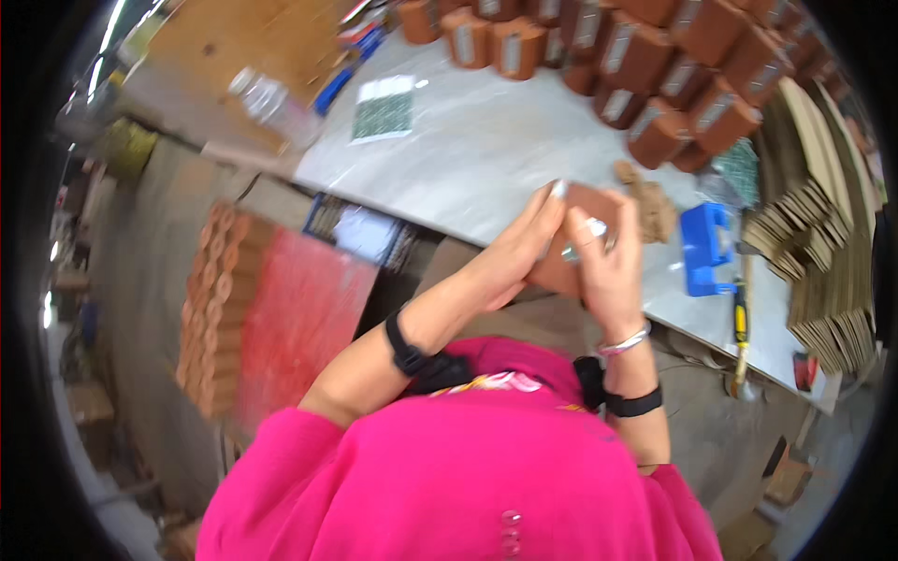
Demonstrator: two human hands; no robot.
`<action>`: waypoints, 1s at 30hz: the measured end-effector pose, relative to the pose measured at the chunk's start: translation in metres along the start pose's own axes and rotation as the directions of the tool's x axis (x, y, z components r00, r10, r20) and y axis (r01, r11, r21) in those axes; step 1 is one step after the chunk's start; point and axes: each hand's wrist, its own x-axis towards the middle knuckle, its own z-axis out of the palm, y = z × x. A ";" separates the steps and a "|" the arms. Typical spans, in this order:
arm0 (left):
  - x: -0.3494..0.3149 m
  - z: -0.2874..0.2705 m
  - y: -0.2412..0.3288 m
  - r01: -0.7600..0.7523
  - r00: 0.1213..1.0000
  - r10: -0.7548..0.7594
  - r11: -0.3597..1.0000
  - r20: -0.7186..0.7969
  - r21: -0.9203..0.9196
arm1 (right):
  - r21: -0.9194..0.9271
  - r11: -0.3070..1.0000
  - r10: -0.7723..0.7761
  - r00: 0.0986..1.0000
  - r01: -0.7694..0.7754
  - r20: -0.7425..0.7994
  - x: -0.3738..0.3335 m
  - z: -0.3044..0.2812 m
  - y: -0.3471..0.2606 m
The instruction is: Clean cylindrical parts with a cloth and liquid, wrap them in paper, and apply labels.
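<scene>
Between my two hands is a brown box (556,273), held above the near edge of the table and tilted. My left hand (517,245) lies along its left side, with the fingers pointing up and pressed against it. Around the right side goes my right hand (610,266), its thumb on the face near a small shiny silver patch (571,252). A ring and a bracelet show on the right hand and wrist. The fingers hide much of the box, and motion blurs it a little.
Stacked brown boxes (636,56) with pale labels fill the table's far side. A crumpled brown lump (645,201), a blue tape dispenser (702,248), a hammer (741,323) and cardboard sheets (832,280) lie right. Left are a green-patterned sheet (383,110), plastic bottle (271,105) and red board (304,323).
</scene>
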 end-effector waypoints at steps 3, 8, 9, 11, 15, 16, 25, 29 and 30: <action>0.001 -0.005 -0.001 0.091 0.995 -0.096 0.980 0.025 0.176 | -0.165 0.982 -0.112 0.990 0.097 -0.088 -0.007 -0.003 0.012; -0.005 0.005 0.007 0.231 0.947 -0.278 0.938 0.163 0.259 | -0.246 0.964 0.081 0.993 -0.099 -0.085 -0.027 -0.035 -0.005; -0.007 0.004 0.001 0.233 0.944 -0.270 0.952 0.187 0.198 | -0.259 0.962 0.063 0.992 -0.089 -0.108 -0.031 -0.046 -0.012; -0.003 -0.003 -0.003 0.244 0.929 -0.274 0.959 0.247 0.145 | -0.368 0.926 0.044 0.992 -0.083 -0.115 -0.040 -0.080 -0.027; -0.013 -0.028 0.016 0.231 0.957 -0.219 0.972 0.192 -0.043 | -0.818 0.575 -0.362 0.900 0.008 -0.245 -0.010 -0.200 -0.060; -0.015 -0.031 0.022 0.168 0.978 -0.162 0.985 0.128 -0.043 | -0.863 0.505 -0.471 0.843 0.017 -0.260 0.005 -0.239 -0.066; -0.053 -0.057 0.036 0.065 0.998 -0.064 0.996 0.024 -0.057 | -0.780 0.081 -0.036 0.780 -0.621 -0.625 0.154 -0.405 -0.074; -0.068 -0.075 0.028 -0.016 0.996 0.010 0.997 -0.088 -0.070 | -0.725 0.176 0.050 0.741 -0.666 -0.669 0.169 -0.422 -0.064; -0.072 -0.079 0.029 -0.024 0.995 0.017 0.997 -0.103 -0.073 | -0.734 0.178 0.055 0.752 -0.655 -0.657 0.172 -0.422 -0.065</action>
